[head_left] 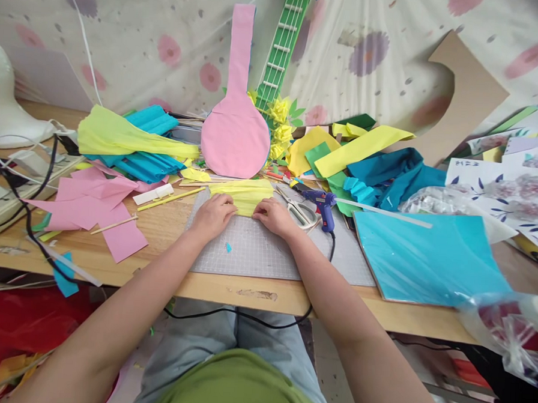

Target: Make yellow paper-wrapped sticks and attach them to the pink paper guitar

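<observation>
I see the yellow strip [246, 193] lying crosswise at the far edge of the gray mat [266, 255], partly on it. At its near edge I have the left hand [215, 214] on the left part and the right hand [272, 215] on the right end, each with thumb and fingertips closed on the paper; the hands are apart, with a stretch of strip between them. A small blue scrap [229, 247] lies on the mat, nearer the left hand. Just right of the right hand I see the scissors [302, 214], open end pointing away, and the glue gun [323, 208] beside them, a pale glue stick [385, 212] running from it over the blue sheet [428, 252]. Left of the mat, a thin yellow stick [170, 199] lies beside a white piece [153, 194], and pink paper [93, 201] is spread farther left on the table [246, 292]. Behind the strip, the pink cutout [235, 136] stands round end down, with yellow flowers [279, 127] to its right and a green neck [282, 49] strung in white rising behind them. Yellow crepe [128, 135] lies over blue crepe [147, 165] at back left; brown board [464, 97] leans at back right.
</observation>
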`<action>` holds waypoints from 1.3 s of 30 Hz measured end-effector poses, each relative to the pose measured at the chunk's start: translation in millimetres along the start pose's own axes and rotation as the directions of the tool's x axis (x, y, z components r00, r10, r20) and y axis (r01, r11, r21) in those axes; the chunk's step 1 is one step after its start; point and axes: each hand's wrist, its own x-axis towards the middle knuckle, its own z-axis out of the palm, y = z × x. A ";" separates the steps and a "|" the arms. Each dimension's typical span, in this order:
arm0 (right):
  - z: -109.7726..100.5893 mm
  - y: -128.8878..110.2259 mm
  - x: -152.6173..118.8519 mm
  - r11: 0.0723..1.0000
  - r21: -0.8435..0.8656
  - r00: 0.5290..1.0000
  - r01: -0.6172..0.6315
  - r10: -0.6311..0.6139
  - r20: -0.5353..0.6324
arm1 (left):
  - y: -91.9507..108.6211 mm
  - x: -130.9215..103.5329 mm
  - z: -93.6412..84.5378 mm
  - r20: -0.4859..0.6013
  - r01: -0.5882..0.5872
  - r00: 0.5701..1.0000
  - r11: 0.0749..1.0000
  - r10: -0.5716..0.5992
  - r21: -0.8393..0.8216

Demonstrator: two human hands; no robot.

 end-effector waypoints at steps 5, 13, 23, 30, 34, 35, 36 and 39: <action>0.4 3.5 2.3 0.999 0.038 1.000 -0.006 0.006 0.005 | 22.0 -6.2 3.4 0.099 -0.081 0.991 0.996 0.085 -0.042; -1.0 6.1 -0.5 0.994 0.109 0.998 -0.015 0.021 -0.054 | 25.4 -5.8 6.6 0.293 -0.038 0.955 0.999 0.039 -0.010; -9.7 21.6 -1.8 0.918 0.270 0.863 -0.292 0.374 -0.339 | 20.5 2.3 8.6 0.376 -0.029 0.926 0.999 0.039 -0.031; -5.0 7.6 -3.9 0.979 0.131 0.956 -0.157 0.183 -0.228 | 14.9 5.9 14.7 0.354 -0.034 0.934 0.998 0.053 -0.061; 1.4 3.2 -3.7 0.998 0.025 0.991 -0.054 0.057 -0.123 | 14.2 7.2 16.9 0.349 -0.023 0.936 0.997 0.048 -0.076; 2.9 3.0 -3.3 0.999 0.007 0.993 -0.046 0.047 -0.111 | 14.4 7.3 17.2 0.349 -0.017 0.936 0.997 0.045 -0.082; 4.2 3.0 -2.7 0.999 -0.008 0.994 -0.042 0.041 -0.106 | 14.7 7.3 17.4 0.350 -0.009 0.936 0.996 0.039 -0.087; 6.8 3.0 -1.1 0.998 -0.047 0.994 -0.046 0.041 -0.097 | 16.1 7.1 17.1 0.345 0.017 0.939 0.994 0.022 -0.109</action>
